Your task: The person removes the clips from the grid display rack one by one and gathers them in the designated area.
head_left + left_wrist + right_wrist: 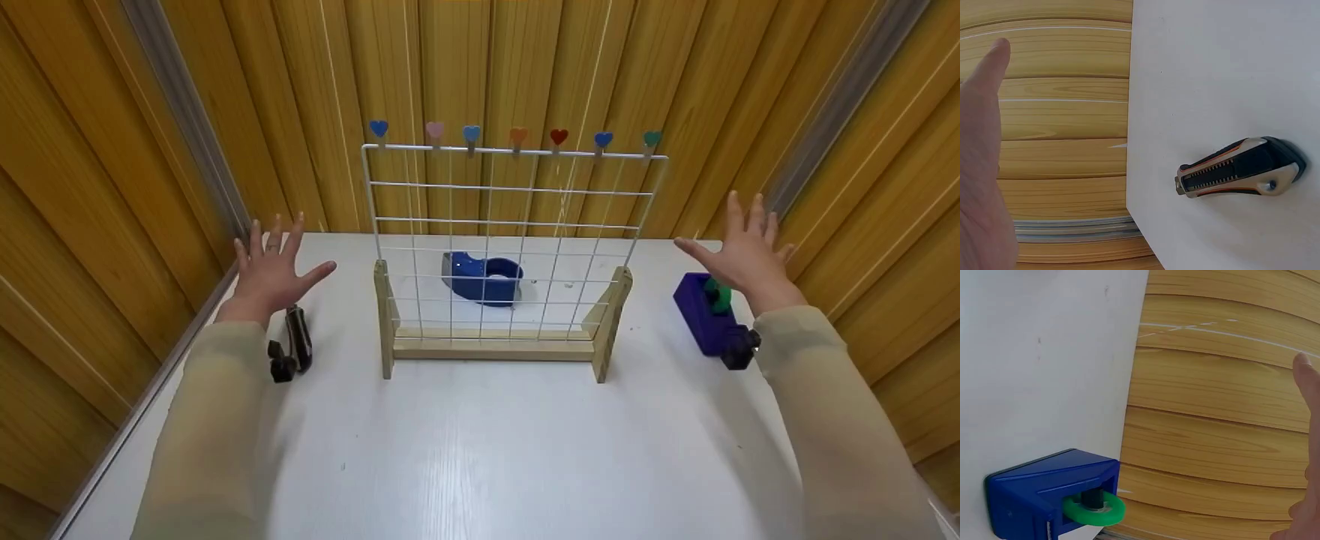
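Note:
Both hands hover flat above the white table, fingers spread, holding nothing. My left hand is over the table's left edge, just above a black and orange utility knife that lies on the table. My right hand floats at the right, over a blue block with a green round part, which also shows in the right wrist view. Between the hands stands a white wire grid on wooden feet, with several coloured heart clips along its top bar.
A blue tape dispenser sits behind the grid. Wooden panelled walls close in the table on the left, back and right. A black wrist camera mount shows by my right sleeve.

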The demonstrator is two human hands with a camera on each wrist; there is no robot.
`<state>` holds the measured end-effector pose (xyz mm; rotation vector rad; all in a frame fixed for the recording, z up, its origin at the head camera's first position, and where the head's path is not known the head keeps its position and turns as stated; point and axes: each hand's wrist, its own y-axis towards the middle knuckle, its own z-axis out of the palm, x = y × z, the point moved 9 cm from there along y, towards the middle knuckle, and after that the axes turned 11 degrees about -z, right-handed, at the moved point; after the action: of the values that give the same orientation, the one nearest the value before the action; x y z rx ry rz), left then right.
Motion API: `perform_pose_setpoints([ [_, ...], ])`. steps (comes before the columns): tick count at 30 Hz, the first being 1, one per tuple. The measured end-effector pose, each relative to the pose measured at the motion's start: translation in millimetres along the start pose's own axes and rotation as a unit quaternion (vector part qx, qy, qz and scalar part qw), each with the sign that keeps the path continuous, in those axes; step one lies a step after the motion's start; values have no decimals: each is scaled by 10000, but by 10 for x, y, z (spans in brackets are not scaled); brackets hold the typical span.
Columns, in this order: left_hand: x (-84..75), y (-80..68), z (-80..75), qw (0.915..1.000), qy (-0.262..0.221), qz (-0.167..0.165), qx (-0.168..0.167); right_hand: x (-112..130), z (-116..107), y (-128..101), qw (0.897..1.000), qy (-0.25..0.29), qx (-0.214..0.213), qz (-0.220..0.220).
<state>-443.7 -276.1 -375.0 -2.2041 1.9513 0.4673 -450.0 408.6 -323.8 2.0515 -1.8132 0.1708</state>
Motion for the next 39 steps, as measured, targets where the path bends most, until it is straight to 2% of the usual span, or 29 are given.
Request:
perform_pose_setpoints([
  [5,-102,-39,68,9963,-825,158,194,164,-205,-4,9976,541,-393,-188],
  [8,-163,-66,128,9866,-1565,75,451,293,-320,-2,9935,901,-588,-375],
  [12,-269,-98,205,9667,-2448,-90,738,485,-456,1,9818,1600,-808,-625],
  [15,-378,-100,240,9519,-2956,23,800,625,-550,-9,9706,2119,-926,-673],
  [21,-543,-141,348,9140,-3869,246,1193,878,-735,-21,9477,2839,-1188,-848],
  [25,-601,-177,448,8983,-4106,221,1551,1061,-820,-40,9263,3364,-1346,-1034],
  [27,-626,-194,486,8951,-4137,171,1655,1153,-855,-48,9122,3686,-1390,-1126],
  [33,-695,-200,544,8915,-4188,298,1703,1402,-903,-31,8526,4870,-1247,-1425],
  [39,-746,-208,567,8803,-4361,533,1788,1604,-928,5,8157,5441,-1010,-1686],
])
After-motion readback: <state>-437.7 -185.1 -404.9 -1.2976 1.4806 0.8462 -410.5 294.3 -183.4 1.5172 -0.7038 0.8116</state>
